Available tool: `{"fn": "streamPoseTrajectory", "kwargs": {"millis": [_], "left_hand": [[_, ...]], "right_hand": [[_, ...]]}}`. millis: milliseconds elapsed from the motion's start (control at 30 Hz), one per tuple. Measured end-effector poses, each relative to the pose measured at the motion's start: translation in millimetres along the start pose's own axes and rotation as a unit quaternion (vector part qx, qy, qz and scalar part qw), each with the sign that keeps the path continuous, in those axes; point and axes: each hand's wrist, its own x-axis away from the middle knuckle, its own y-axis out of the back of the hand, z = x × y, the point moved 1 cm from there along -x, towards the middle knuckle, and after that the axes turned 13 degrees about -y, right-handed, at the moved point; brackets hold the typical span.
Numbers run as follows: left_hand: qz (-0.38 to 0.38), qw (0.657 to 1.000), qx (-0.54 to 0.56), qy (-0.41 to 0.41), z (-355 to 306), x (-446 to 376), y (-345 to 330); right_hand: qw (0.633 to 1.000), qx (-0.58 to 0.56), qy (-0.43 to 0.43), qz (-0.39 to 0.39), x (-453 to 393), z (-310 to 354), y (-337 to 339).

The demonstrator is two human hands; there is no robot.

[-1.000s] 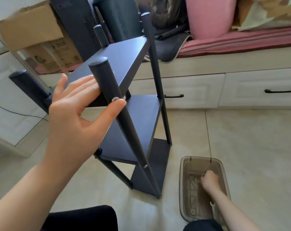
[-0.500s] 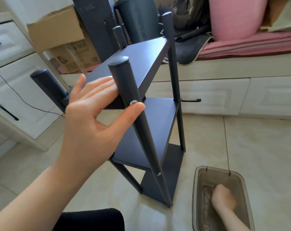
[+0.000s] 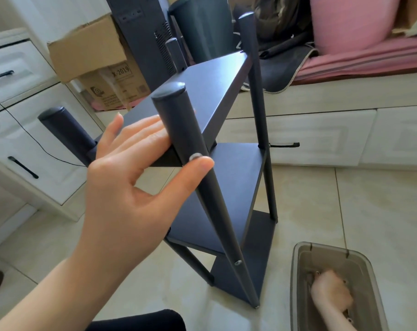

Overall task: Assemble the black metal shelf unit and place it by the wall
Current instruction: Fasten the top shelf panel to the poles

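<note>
The view has swung right and nearer since a second ago. The left hand [image 3: 131, 177] keeps straight fingers on the shelf [image 3: 217, 144], standing on the floor at 12 o'clock, thumb by a bolt [image 3: 195, 156]. The right hand [image 3: 330, 291] stays curled in the bin [image 3: 298, 271] at 5 o'clock, probably grasping hardware; its grip's contents are hidden. Assembly looks nearly finished.

Three shelves [image 3: 202, 99], four posts [image 3: 186, 139], two hands [image 3: 131, 192], one bin [image 3: 296, 283].

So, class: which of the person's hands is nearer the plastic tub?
Right. The right hand is inside the plastic tub; the left hand is up on the shelf unit.
</note>
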Motion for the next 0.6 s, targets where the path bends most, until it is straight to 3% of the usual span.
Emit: {"fn": "streamPoseTrajectory", "kwargs": {"millis": [300, 600], "left_hand": [[-0.003, 1.0, 0.006, 0.004, 0, -2, -3], [0.011, 0.999, 0.018, 0.042, 2, -4, -1]], "right_hand": [[0.991, -0.111, 0.045, 0.05, 4, -9, 7], [0.933, -0.316, 0.138, 0.101, 64, -25, 83]]}}
